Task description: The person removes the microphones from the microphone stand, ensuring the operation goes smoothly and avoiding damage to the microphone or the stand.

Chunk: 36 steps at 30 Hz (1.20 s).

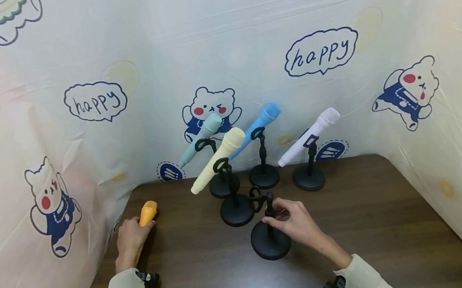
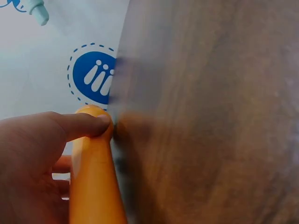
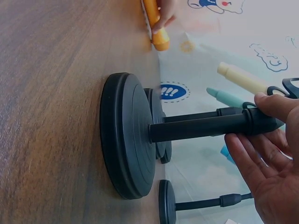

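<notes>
My left hand (image 1: pixel 130 241) grips an orange toy microphone (image 1: pixel 148 212) at the left side of the table. Its thumb lies across the microphone's body (image 2: pixel 93 163) in the left wrist view. Near the table's middle, my right hand (image 1: pixel 297 221) pinches the upper post of a black desktop microphone stand (image 1: pixel 271 244). The thumb is on one side of the post and the fingers on the other in the right wrist view. That stand's round base (image 3: pixel 126 135) is down on the wooden table, and its ring clip (image 1: pixel 256 198) holds nothing.
Behind stand several black stands with microphones tilted in their clips: a cream one (image 1: pixel 218 159), a mint one (image 1: pixel 200 139), a blue one (image 1: pixel 255 129) and a lilac one (image 1: pixel 309 136). A printed cloth (image 1: pixel 235 34) hangs around the wooden table (image 1: pixel 202 266).
</notes>
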Available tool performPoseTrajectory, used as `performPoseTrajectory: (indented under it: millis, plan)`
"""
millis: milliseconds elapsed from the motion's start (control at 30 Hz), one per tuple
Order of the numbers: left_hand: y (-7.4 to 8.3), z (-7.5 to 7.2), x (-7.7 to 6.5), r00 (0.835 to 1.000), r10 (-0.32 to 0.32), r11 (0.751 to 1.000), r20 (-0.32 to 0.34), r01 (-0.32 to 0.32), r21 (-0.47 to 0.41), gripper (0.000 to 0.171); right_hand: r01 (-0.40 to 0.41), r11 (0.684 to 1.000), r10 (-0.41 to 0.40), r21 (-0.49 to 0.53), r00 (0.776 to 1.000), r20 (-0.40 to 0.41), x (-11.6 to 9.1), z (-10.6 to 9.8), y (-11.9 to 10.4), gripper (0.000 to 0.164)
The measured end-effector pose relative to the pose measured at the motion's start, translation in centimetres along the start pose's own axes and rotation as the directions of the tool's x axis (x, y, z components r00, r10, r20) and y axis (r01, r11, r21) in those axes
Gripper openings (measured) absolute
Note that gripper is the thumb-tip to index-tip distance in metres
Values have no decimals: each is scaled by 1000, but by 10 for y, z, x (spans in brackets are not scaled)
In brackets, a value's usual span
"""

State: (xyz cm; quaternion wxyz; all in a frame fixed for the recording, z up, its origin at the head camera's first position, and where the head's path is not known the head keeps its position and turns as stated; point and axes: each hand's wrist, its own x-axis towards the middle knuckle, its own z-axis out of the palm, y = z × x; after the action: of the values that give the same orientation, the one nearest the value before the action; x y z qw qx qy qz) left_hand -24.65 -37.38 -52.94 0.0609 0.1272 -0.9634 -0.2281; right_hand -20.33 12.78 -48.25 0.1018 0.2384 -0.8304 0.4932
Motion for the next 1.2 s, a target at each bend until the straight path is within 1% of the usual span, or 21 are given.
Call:
performPoseTrajectory:
  millis: [200, 333, 533, 700, 867, 1200]
  plan:
    - [-2, 4, -3, 999, -30, 999, 26, 30, -18, 70, 0, 1000, 0, -2, 1000, -1, 0, 0, 0, 18]
    - [0, 1, -3, 998, -42, 999, 38, 42, -21, 73, 3, 1000, -3, -4, 1000, -4, 0, 0, 0, 18]
    - [4, -5, -1, 996, -55, 998, 66, 57, -29, 72, 0, 1000, 0, -2, 1000, -4, 1, -1, -1, 18]
    - [6, -8, -2, 995, -65, 997, 72, 68, -43, 73, -17, 1000, 17, -4, 1000, -1, 1, 0, -2, 18]
    - [7, -7, -2, 994, -77, 995, 72, 81, -51, 74, -29, 1000, 29, -6, 1000, 1, 1, 0, -1, 18]
    - [4, -7, -1, 993, -74, 996, 88, 79, -48, 74, -15, 1000, 15, 2, 1000, -3, -1, 0, 0, 18]
